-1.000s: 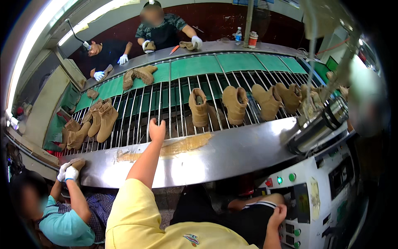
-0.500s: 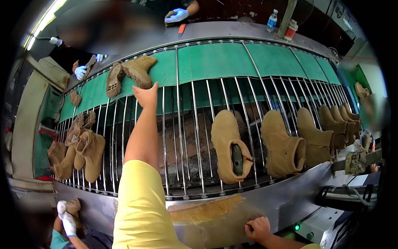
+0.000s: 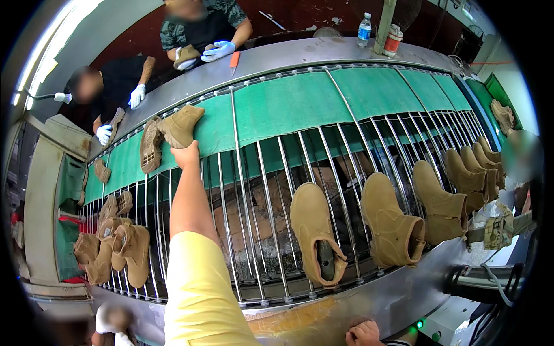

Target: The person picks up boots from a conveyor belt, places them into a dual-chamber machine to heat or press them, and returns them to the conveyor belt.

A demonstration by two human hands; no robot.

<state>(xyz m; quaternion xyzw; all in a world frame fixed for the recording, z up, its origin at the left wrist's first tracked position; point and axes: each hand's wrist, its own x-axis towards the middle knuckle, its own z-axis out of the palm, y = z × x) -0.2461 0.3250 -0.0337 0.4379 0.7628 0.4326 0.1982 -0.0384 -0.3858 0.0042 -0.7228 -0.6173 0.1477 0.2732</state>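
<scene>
My left hand (image 3: 186, 154), at the end of a yellow-sleeved arm, is closed on the toe of a tan boot (image 3: 182, 124) over the green belt (image 3: 277, 106). The boot's shaft points up and away; my fingers are partly hidden behind it. Just left of it, a boot sole with a treaded underside (image 3: 151, 147) lies on the belt. My right hand (image 3: 363, 333) rests with curled fingers at the near metal ledge (image 3: 392, 294), nothing visible in it. Nearest to it on the rods are a tan boot (image 3: 318, 233) and another tan boot (image 3: 389, 222).
Metal rods (image 3: 262, 207) span the conveyor. More boots (image 3: 441, 205) stand at right; a cluster of boots (image 3: 130, 251) lies at left. Across the belt, gloved co-workers handle shoe parts beside an orange-handled knife (image 3: 235, 60). A bottle (image 3: 364, 30) and red-white container (image 3: 392, 40) stand behind.
My view has tilted up, showing more of the co-workers across the belt. My left hand stays at the boot's toe. The near boots appear lower in the picture.
</scene>
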